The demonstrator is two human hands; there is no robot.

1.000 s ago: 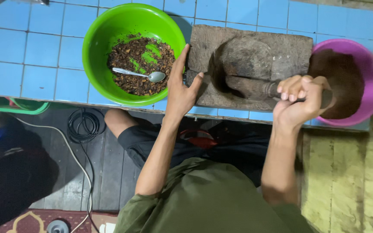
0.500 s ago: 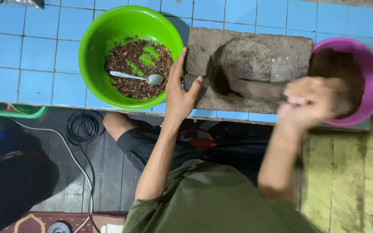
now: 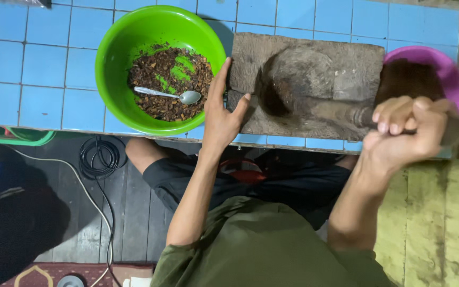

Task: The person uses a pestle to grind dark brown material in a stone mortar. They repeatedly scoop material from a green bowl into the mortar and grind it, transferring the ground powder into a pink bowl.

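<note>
The right hand (image 3: 407, 130) is closing in a full fist round the handle of the stone roller (image 3: 314, 101) at about 3 o'clock on the grinding slab (image 3: 341, 58), while the left hand (image 3: 224, 114), open and flat-fingered, is bracing the slab's 9 o'clock edge on the blue-tiled desk (image 3: 27, 69). Steadying that edge and pressing evenly seems best. The roller is looking grey, rough and dark-smeared, lying across the slab between the green bowl (image 3: 113, 64) and purple bowl (image 3: 450, 69).

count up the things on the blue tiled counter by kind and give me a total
Bowls: 2, green bowl and purple bowl
Spoons: 1, spoon
Grinding stones: 1, stone slab
Pestles: 1, pestle
Total: 5
</note>
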